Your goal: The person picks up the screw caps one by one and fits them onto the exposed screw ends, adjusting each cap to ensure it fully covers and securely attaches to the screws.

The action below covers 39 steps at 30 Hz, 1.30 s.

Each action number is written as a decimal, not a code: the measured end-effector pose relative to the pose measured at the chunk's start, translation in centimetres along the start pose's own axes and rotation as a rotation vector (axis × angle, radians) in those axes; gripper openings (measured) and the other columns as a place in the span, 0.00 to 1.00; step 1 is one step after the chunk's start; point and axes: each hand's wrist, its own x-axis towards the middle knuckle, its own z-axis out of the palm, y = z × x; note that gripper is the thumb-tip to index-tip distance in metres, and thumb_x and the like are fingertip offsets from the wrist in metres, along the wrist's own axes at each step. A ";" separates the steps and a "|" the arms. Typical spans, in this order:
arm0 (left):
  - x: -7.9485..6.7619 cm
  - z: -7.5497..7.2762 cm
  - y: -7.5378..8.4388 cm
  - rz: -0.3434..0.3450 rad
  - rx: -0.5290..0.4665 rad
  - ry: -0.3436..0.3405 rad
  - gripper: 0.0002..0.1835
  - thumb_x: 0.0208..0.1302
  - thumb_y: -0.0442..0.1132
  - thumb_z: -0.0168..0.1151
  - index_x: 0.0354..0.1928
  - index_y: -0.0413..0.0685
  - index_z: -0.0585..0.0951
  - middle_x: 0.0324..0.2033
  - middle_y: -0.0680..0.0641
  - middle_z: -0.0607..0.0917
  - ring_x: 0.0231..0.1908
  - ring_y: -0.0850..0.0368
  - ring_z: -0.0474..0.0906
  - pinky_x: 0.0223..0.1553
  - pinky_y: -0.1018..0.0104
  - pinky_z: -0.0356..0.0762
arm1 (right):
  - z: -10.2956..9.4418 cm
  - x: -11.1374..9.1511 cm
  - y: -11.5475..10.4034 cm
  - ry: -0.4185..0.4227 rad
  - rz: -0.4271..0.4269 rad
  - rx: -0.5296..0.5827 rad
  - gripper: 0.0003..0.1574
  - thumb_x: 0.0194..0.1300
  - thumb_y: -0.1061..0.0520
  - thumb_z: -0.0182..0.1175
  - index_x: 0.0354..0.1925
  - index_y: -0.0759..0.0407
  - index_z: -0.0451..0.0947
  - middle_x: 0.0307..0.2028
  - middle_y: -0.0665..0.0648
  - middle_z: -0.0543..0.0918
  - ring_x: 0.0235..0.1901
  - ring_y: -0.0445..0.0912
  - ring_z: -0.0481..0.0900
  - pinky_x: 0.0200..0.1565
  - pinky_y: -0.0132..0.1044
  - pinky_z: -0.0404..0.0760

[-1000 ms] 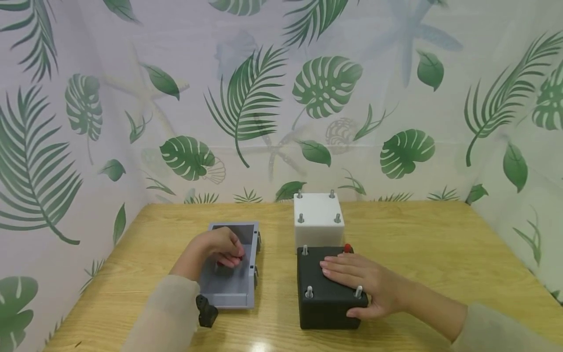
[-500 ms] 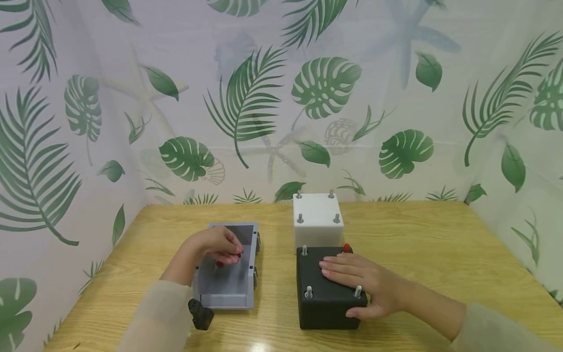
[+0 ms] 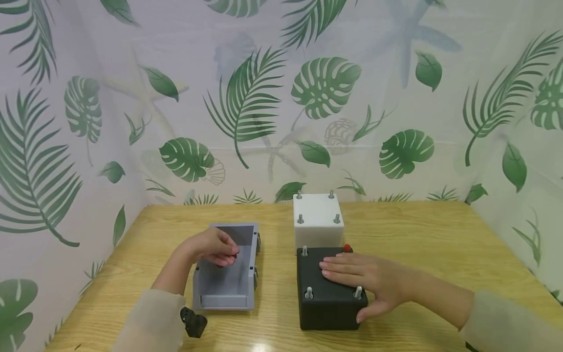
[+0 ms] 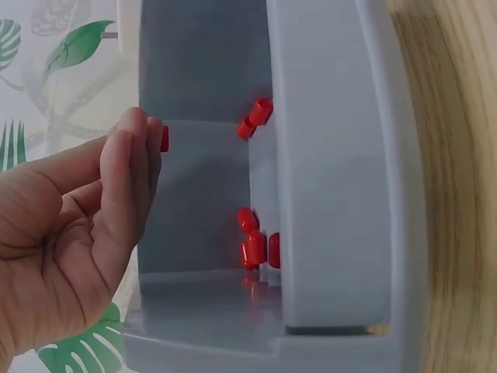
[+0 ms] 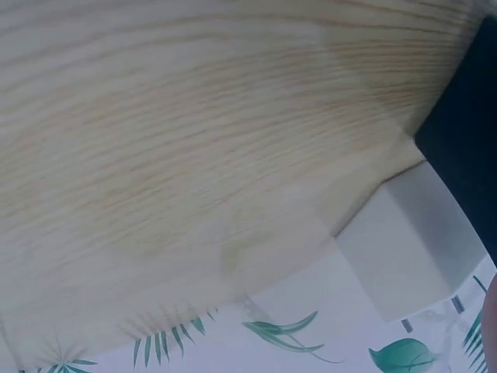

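Observation:
My left hand [image 3: 213, 247] is over the grey bin [image 3: 224, 301], pinching a small red cap [image 4: 165, 139] between thumb and fingertips. Several more red caps [image 4: 256, 247] lie in the bin along its side, seen in the left wrist view. My right hand [image 3: 374, 278] rests on the black block [image 3: 330, 315], fingers straight across its top and thumb near the front right corner. Metal bolts stand up at the block's corners. On the back right one sits a red cap [image 3: 347, 248]; the other visible bolts are bare metal.
Behind the black block stands a white block [image 3: 317, 209] with bare bolts [image 3: 301, 218] at its corners. The wooden table [image 3: 409, 230] ends at a leaf-print cloth [image 3: 264, 98] behind and at both sides. A black wrist device [image 3: 193, 322] hangs by my left sleeve.
My left hand has drawn a little to the left with the red cap between its fingertips. My right thumb has slid outward along the black block, whose position is the same.

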 end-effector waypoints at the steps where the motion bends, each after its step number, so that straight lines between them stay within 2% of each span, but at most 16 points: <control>1: 0.0 0.1 0.0 0.005 0.000 0.004 0.11 0.65 0.31 0.57 0.43 0.26 0.78 0.23 0.47 0.83 0.22 0.63 0.80 0.29 0.69 0.83 | 0.0 0.0 0.0 -0.001 -0.006 -0.002 0.51 0.65 0.30 0.48 0.64 0.72 0.63 0.64 0.68 0.67 0.65 0.56 0.65 0.70 0.36 0.55; 9: -0.5 0.8 0.3 0.037 -0.018 -0.007 0.11 0.65 0.32 0.58 0.42 0.26 0.78 0.21 0.48 0.82 0.22 0.64 0.79 0.29 0.69 0.83 | 0.2 0.0 0.4 0.007 -0.040 -0.016 0.51 0.67 0.29 0.41 0.63 0.73 0.63 0.64 0.68 0.67 0.65 0.56 0.64 0.71 0.38 0.55; 15: -0.9 1.0 0.6 0.057 -0.021 -0.018 0.12 0.66 0.32 0.58 0.42 0.26 0.78 0.22 0.49 0.83 0.22 0.64 0.80 0.28 0.70 0.82 | 0.5 0.0 0.6 0.042 -0.067 -0.020 0.51 0.67 0.29 0.43 0.62 0.74 0.65 0.63 0.69 0.68 0.64 0.57 0.66 0.70 0.39 0.57; 23: -1.6 1.5 1.1 0.089 -0.006 -0.036 0.11 0.65 0.33 0.58 0.43 0.29 0.79 0.24 0.46 0.84 0.23 0.62 0.81 0.33 0.64 0.84 | 0.6 0.1 0.7 0.072 -0.086 -0.002 0.49 0.68 0.32 0.44 0.60 0.76 0.65 0.60 0.72 0.70 0.63 0.59 0.67 0.69 0.40 0.58; 27: -1.8 1.9 1.3 0.097 -0.006 -0.033 0.09 0.65 0.32 0.59 0.41 0.30 0.79 0.24 0.46 0.83 0.23 0.62 0.81 0.32 0.65 0.84 | 0.6 0.1 0.7 0.079 -0.092 0.019 0.48 0.69 0.33 0.43 0.60 0.77 0.65 0.60 0.73 0.70 0.63 0.59 0.66 0.69 0.41 0.58; 34: -2.0 2.0 1.0 0.126 -0.029 -0.082 0.09 0.65 0.33 0.59 0.40 0.31 0.79 0.24 0.47 0.84 0.23 0.62 0.82 0.34 0.62 0.85 | 0.9 0.0 1.0 0.093 -0.114 0.026 0.47 0.68 0.34 0.46 0.60 0.77 0.65 0.61 0.71 0.69 0.65 0.57 0.65 0.70 0.41 0.58; 39: -2.2 2.2 1.2 0.140 -0.028 -0.097 0.09 0.65 0.34 0.59 0.40 0.31 0.79 0.24 0.47 0.84 0.23 0.62 0.82 0.33 0.63 0.85 | 1.0 0.1 1.0 0.099 -0.112 0.034 0.47 0.68 0.34 0.47 0.59 0.77 0.66 0.59 0.72 0.71 0.63 0.59 0.67 0.69 0.41 0.59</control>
